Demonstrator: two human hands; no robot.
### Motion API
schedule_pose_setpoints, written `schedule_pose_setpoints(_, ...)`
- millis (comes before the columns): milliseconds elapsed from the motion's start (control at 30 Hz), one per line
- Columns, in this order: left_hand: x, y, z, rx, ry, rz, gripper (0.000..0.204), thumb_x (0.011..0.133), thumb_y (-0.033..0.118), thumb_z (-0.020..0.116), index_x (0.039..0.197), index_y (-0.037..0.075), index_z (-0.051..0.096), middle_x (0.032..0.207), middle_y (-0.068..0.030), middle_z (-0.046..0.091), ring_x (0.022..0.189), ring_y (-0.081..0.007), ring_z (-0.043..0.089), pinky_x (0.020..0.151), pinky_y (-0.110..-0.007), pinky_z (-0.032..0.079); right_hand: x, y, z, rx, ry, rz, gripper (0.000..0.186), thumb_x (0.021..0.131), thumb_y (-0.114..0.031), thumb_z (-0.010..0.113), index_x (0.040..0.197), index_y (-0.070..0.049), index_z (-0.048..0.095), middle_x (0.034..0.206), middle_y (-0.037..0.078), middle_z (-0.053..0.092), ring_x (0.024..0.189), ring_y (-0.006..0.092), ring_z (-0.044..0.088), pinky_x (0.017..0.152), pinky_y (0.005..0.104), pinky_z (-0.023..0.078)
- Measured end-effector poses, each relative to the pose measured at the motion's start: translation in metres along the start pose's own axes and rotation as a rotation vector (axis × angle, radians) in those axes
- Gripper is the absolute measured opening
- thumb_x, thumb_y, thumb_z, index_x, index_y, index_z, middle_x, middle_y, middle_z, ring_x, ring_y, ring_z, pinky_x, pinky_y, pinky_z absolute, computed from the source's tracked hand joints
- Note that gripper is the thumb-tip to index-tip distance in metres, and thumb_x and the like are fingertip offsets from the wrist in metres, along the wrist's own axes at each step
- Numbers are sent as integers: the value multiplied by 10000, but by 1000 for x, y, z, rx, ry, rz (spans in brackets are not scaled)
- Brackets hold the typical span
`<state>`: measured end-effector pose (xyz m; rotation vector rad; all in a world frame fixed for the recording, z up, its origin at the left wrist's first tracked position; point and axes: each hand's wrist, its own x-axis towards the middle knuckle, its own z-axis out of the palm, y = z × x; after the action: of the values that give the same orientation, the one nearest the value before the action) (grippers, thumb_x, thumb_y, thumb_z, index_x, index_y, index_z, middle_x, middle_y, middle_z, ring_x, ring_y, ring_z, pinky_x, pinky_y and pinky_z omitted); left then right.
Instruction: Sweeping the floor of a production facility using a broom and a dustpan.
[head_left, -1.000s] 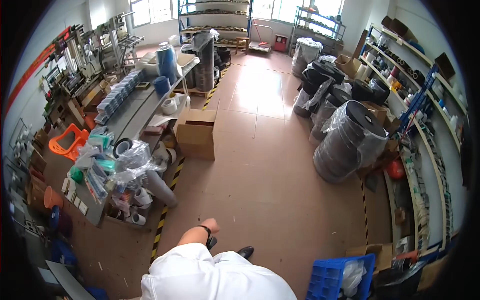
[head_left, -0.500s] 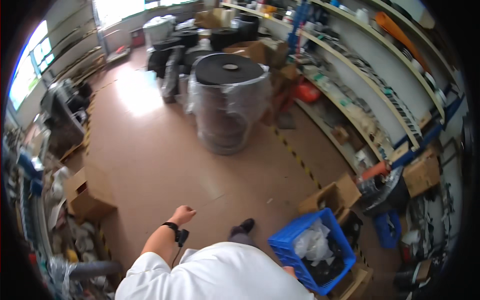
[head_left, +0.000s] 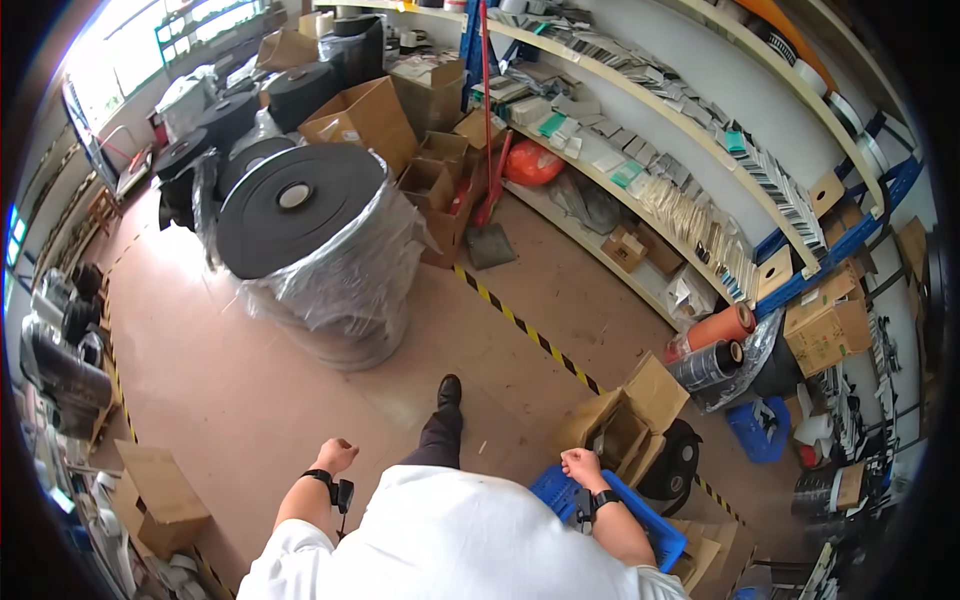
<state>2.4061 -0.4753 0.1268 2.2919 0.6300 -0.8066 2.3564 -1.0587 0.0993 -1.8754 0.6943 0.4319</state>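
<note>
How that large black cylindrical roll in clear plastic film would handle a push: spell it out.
The large black roll seems heavy: its broad top looks solid nearly to the centre. Standing on end, it likely won't roll unless tipped over. The clear film, loose and wrinkled, may slip under pressure.

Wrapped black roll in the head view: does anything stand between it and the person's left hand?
Nothing visible does: between the left hand and the wrapped black roll, only brown floor shows. The black shoe stands to the right of that path.
</note>
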Motion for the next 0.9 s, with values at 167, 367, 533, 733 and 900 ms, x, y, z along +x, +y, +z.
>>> schedule_pose_setpoints(167, 148, 67, -18, 311, -49, 33, 448, 842, 367, 631, 1077, -9, 696, 1129, -239, 664, 1109, -367, 619, 951, -399, 492, 49, -30, -43, -209, -9, 291, 250, 865, -213, 666, 751, 9, 683, 653, 65, 663, 527, 130, 618, 499, 284, 489)
schedule_pose_setpoints(367, 267, 258, -58, 195, 12, 245, 405, 876, 384, 604, 1083, 50, 704, 1097, -239, 669, 1074, -383, 630, 899, -427, 505, 75, -129, -84, -202, 43, 387, 240, 877, -209, 674, 801, 19, 681, 689, 77, 661, 516, 164, 610, 493, 303, 485)
schedule_pose_setpoints(533, 259, 405, -81, -162, -61, 302, 402, 885, 367, 620, 1085, 25, 690, 1034, -209, 696, 1005, -349, 662, 874, -408, 515, 181, -182, -111, -236, -65, 330, 241, 883, -210, 676, 814, 21, 667, 688, 72, 649, 521, 163, 601, 481, 301, 480)
schedule_pose_setpoints(733, 305, 413, -46, 83, -47, 116, 442, 881, 378, 594, 1114, 10, 674, 1076, -234, 677, 1053, -376, 641, 922, -436, 494, 354, -211, -173, -96, -80, 309, 198, 893, -200, 660, 832, -12, 656, 662, 49, 626, 532, 139, 590, 478, 287, 475)
schedule_pose_setpoints(900, 321, 404, -49, 209, -48, -114, 445, 863, 379, 606, 1070, -5, 691, 1122, -231, 668, 1085, -372, 631, 917, -436, 489, 481, -287, -215, -87, -91, 230, 203, 928, -218, 644, 875, -21, 639, 703, 37, 616, 544, 117, 577, 475, 260, 488)
